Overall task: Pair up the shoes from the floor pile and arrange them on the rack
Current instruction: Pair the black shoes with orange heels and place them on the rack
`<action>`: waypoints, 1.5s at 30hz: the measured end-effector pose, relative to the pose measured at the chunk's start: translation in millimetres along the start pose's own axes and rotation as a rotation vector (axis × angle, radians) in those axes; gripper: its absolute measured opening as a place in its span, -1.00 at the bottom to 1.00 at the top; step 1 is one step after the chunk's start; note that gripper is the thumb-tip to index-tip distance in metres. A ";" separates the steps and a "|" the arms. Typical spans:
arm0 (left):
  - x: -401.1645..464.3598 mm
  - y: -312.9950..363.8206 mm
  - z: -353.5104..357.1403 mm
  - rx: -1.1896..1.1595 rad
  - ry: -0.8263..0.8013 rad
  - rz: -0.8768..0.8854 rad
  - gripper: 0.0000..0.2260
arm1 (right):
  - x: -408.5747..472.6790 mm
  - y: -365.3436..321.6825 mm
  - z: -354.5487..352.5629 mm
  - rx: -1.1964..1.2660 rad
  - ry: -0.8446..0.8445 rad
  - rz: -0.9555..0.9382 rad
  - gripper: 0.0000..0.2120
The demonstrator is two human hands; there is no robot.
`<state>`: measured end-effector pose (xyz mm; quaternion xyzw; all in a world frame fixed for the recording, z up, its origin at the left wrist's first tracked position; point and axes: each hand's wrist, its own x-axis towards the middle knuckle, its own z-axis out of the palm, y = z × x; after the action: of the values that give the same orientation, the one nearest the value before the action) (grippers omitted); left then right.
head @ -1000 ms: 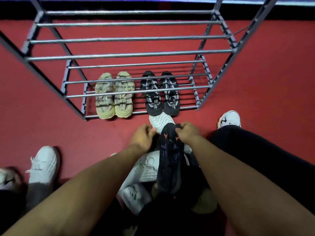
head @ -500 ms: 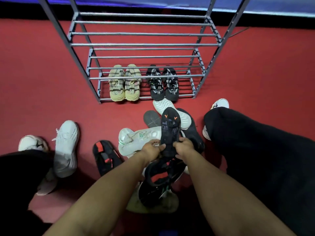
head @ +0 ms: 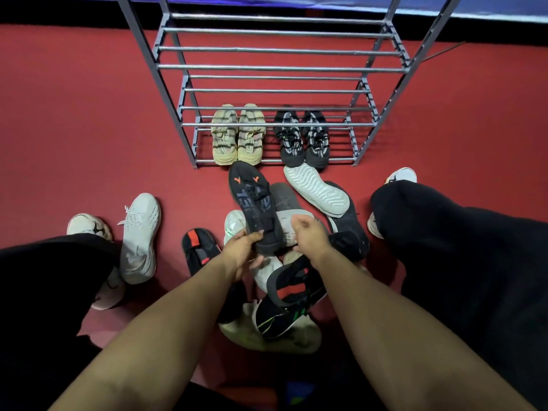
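Red floor [head: 74, 114] fills the view, and on it stands one grey metal rack [head: 278, 66] with barred shelves. Its bottom shelf carries two pairs, four shoes in all: a beige pair [head: 238, 134] on the left and a black-and-white knit pair [head: 302, 139] just beside it on the right, all with heels toward the camera. The upper shelves show only bars.

In front of the rack lies the pile [head: 284, 280], shoes jumbled and overlapping: a white-soled shoe [head: 315, 191] turned sole up nearest the rack, a black-and-red shoe [head: 292, 287] under the right forearm, another black-and-red shoe [head: 197, 247] off the pile's left edge, a black shoe with green streaks [head: 277, 318] lower down, and pale ones beneath; an exact count of the heap can't be made. One white sneaker [head: 139, 238] sits apart on the left, near the person's own white shoe [head: 87, 225].

Left hand [head: 241, 250] grips the heel of a black shoe with orange marks [head: 255, 206], lifted over the pile, toe pointing at the rack. Right hand [head: 311, 232] hovers just beside that heel, fingers loosely curled, holding nothing.
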<state>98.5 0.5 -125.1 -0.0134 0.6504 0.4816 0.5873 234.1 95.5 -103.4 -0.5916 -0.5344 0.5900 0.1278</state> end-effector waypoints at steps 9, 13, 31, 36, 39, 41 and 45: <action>5.3 -23.7 -19.7 0.091 0.058 -0.069 -0.84 | -13.5 28.1 -34.3 -0.359 0.404 0.561 -0.47; 10.7 -24.8 -11.7 0.004 0.039 -0.089 -0.90 | -5.3 46.3 -27.5 -0.040 0.072 0.687 -0.76; 13.9 -21.8 -35.0 -0.161 0.061 0.025 -0.65 | -7.3 26.2 -14.6 0.126 0.675 0.269 -0.67; 12.0 -7.8 -44.1 -0.134 0.183 0.080 -0.73 | 10.7 12.8 -11.5 0.186 0.573 0.082 -0.74; 8.1 -6.6 -51.2 -0.132 0.209 0.074 -0.75 | 18.2 13.1 -3.8 0.165 0.499 0.044 -0.72; 10.8 -9.7 -58.8 -0.117 0.218 0.061 -0.77 | 24.6 20.2 0.7 0.119 0.420 0.081 -0.70; 18.1 -12.6 -67.0 -0.205 0.249 0.076 -0.81 | 33.0 40.8 25.4 0.063 0.164 0.186 -0.82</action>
<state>50.0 -39.3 -157.2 -0.1080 0.6657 0.5618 0.4791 223.7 93.0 -160.7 -0.6807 -0.4462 0.5652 0.1343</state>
